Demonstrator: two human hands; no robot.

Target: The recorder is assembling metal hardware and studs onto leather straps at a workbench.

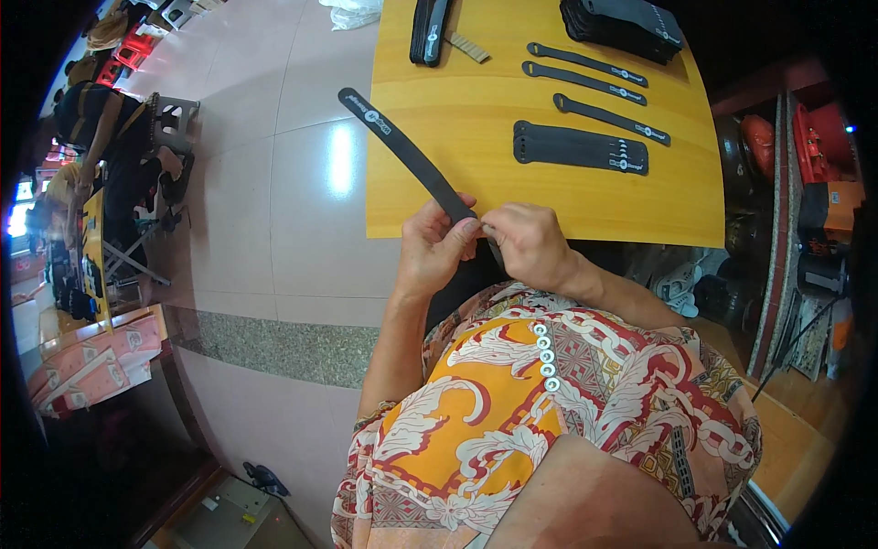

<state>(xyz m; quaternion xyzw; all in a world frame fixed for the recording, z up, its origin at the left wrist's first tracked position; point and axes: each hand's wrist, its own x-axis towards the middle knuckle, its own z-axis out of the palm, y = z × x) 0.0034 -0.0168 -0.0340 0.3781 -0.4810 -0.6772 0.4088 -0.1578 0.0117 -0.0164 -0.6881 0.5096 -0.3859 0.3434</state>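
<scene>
Long black strap (407, 151) looks light and floppy, best pinched near its end. Left hand (437, 249) and right hand (529, 245) fingers clamp that near end; the rest sticks out past the fingers, over the yellow table (476, 174) edge.

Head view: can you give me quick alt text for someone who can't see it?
Both hands, left hand and right hand, pinch the near end of a long black strap at the front edge of a yellow wooden table. More black straps lie singly and stacked farther back on it.
</scene>
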